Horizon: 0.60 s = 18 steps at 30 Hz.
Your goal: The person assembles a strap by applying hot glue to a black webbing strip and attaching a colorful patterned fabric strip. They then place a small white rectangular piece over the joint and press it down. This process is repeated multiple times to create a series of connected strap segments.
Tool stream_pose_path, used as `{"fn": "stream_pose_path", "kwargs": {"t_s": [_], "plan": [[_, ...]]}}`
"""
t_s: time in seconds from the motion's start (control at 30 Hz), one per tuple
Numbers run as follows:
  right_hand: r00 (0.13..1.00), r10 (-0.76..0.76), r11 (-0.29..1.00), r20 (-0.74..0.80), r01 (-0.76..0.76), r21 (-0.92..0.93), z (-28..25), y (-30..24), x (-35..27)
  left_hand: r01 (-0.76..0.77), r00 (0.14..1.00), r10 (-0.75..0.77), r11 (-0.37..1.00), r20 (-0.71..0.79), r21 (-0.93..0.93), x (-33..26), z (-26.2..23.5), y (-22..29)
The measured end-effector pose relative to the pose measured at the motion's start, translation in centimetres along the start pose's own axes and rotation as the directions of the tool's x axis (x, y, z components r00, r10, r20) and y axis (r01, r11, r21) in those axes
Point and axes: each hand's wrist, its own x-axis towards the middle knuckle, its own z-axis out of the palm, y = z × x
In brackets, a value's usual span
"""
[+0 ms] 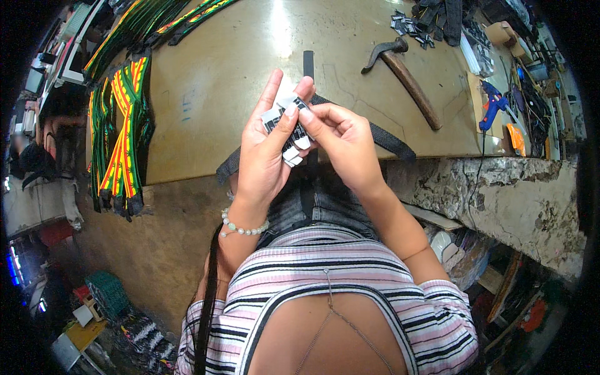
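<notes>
While both hands meet, small labels [289,128] between fingers [294,112].

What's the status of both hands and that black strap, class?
Left hand and right hand both pinch small white-and-black buckle pieces. Black woven strap drapes over the table edge beneath. Nothing blocking.

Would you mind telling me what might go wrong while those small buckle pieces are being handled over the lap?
The left hand holds a loose stack of small white-and-black buckle pieces while the right hand picks at one; a piece may slip off and drop past the bench edge. The black webbing strap hangs slack off the bench and might slide or snag. The hammer lies close to that strap and could perhaps be tugged.
</notes>
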Motion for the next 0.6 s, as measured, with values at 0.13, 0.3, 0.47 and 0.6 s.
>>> {"fn": "stream_pose_path", "kwargs": {"t_s": [0.13, 0.3, 0.47, 0.6], "plan": [[0.992, -0.117, 0.987, -0.053, 0.110, -0.120, -1.2, -0.2, -0.1, -0.083, 0.996, 0.076, 0.956, 0.037, 0.282, -0.1, -0.8, 0.0], [0.999, 0.051, 0.960, -0.010, -0.052, -0.275, -2.2, -1.9, -1.4, -0.261, 0.936, 0.340, 0.506, 0.089, 0.822, 0.4, -1.7, 0.2], [0.998, 0.049, 0.974, 0.032, -0.040, -0.221, -2.8, -3.6, -2.1, -0.141, 0.977, 0.197, 0.878, -0.078, 0.457, 0.4, -2.5, 2.0], [0.989, -0.022, 0.971, 0.145, 0.056, -0.232, -3.1, -3.6, -1.7, 0.226, 0.970, -0.244, 0.896, 0.000, 0.383, -0.9, -2.1, 1.9]]}}
